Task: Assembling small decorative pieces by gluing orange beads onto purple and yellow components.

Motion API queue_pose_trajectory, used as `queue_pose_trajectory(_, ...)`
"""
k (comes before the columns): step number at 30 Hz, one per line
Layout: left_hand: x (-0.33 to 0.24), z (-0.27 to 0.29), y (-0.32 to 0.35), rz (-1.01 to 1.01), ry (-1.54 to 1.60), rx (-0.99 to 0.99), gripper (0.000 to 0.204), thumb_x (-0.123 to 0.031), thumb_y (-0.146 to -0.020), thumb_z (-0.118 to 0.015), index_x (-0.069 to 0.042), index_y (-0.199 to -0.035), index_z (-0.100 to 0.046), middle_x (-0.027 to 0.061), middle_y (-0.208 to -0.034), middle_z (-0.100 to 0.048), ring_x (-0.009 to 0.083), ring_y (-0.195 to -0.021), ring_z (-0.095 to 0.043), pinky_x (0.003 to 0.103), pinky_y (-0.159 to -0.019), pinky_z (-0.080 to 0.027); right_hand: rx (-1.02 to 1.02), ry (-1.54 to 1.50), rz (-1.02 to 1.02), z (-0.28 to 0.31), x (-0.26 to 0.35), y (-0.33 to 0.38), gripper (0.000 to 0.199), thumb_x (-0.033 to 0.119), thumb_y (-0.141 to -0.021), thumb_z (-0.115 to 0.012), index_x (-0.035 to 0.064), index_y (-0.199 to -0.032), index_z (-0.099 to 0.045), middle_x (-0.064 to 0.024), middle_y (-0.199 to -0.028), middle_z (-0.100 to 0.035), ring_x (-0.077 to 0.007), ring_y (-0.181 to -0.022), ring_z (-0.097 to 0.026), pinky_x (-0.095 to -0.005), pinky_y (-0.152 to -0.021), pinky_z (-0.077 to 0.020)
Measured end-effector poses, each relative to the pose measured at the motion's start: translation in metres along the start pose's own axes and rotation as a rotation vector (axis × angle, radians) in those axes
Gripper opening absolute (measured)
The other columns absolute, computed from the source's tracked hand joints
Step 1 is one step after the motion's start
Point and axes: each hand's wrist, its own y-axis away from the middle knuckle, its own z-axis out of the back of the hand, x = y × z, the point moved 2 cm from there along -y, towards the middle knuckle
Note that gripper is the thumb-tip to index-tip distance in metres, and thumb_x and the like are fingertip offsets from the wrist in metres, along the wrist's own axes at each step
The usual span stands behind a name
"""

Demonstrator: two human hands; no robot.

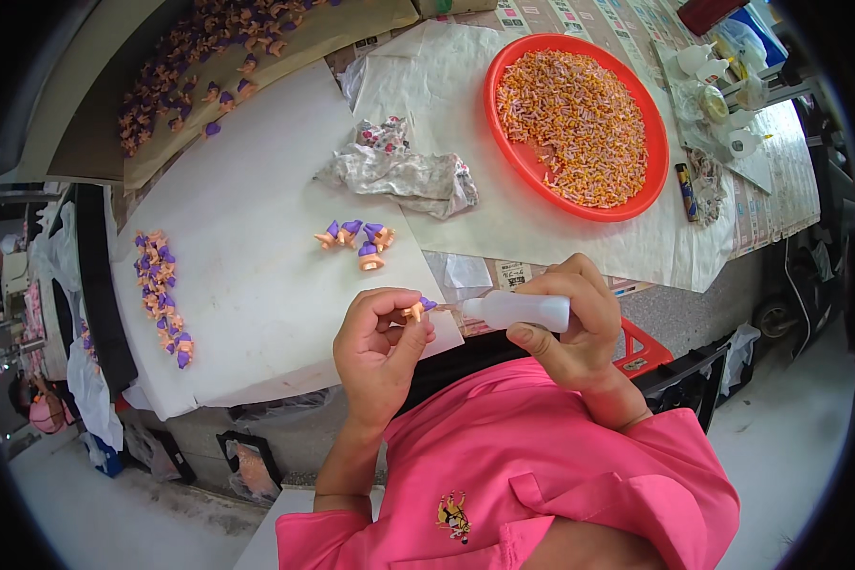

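Between the fingertips of my left hand (380, 347) is a small peach-and-purple plastic figure part (413, 311). My right hand (579, 318) is wrapped round a white squeeze bottle (518, 310), tilted sideways. Its thin nozzle points left and reaches close to the purple end of the part; whether it touches, I cannot tell. Just beyond my left hand, several like figure parts (370, 255) lie in a small group on white paper (266, 266). A longer row of them (161, 299) runs along the paper's left side.
A red round tray (492, 104) full of small orange and pink pieces stands at the back right. A crumpled stained cloth (399, 179) lies mid-table. Many figure parts (171, 95) fill a box at the far left. White bottles (743, 142) and a dark blue tube (686, 192) are at the right.
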Motion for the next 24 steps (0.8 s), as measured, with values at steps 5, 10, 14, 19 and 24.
queue_pose_trajectory(5,-0.0010,-0.0018,0.0003,0.002,-0.007,0.002,0.018,0.005,-0.087,-0.061,0.004,-0.104,-0.057,0.0066,-0.097,-0.056,0.0100,-0.078,-0.061,0.026,-0.069,-0.056,0.000,0.000,0.002,0.0041,0.0010,0.0001,0.034,0.015,-0.070,-0.082,0.0010,-0.095,-0.066,-0.0094,-0.083,-0.062,-0.0190,-0.071,-0.058,-0.0287,-0.061,-0.0452)
queue_pose_trajectory(10,0.0005,-0.0035,-0.0008,0.010,0.010,0.003,0.018,0.005,-0.087,-0.062,0.004,-0.104,-0.057,0.0066,-0.097,-0.056,0.0097,-0.078,-0.061,0.025,-0.069,-0.056,-0.002,0.000,0.003,0.0052,-0.0011,-0.0003,0.034,0.015,-0.070,-0.082,0.0009,-0.095,-0.066,-0.0097,-0.084,-0.063,-0.0189,-0.071,-0.058,-0.0286,-0.061,-0.0454)
queue_pose_trajectory(14,0.0019,-0.0037,-0.0021,0.011,0.009,0.005,0.018,0.006,-0.087,-0.061,0.004,-0.104,-0.057,0.0065,-0.097,-0.056,0.0097,-0.078,-0.061,0.025,-0.069,-0.056,0.003,0.007,-0.001,0.0048,-0.0033,-0.0010,0.033,0.015,-0.070,-0.082,0.0009,-0.095,-0.065,-0.0094,-0.083,-0.063,-0.0190,-0.071,-0.058,-0.0286,-0.062,-0.0454)
queue_pose_trajectory(19,0.0015,-0.0043,-0.0033,0.013,0.003,0.012,0.019,0.007,-0.086,-0.061,0.004,-0.104,-0.057,0.0066,-0.098,-0.056,0.0101,-0.078,-0.061,0.025,-0.070,-0.056,0.016,0.018,0.002,0.0033,-0.0055,-0.0026,0.033,0.016,-0.071,-0.082,0.0010,-0.095,-0.065,-0.0093,-0.082,-0.063,-0.0196,-0.071,-0.058,-0.0289,-0.061,-0.0452)
queue_pose_trajectory(24,0.0020,-0.0033,-0.0032,0.011,-0.001,0.015,0.019,0.007,-0.086,-0.061,0.004,-0.105,-0.057,0.0064,-0.097,-0.056,0.0101,-0.078,-0.061,0.025,-0.070,-0.056,0.001,-0.007,-0.005,0.0033,-0.0070,-0.0016,0.033,0.017,-0.072,-0.082,0.0005,-0.095,-0.065,-0.0091,-0.082,-0.062,-0.0193,-0.070,-0.057,-0.0292,-0.060,-0.0438)
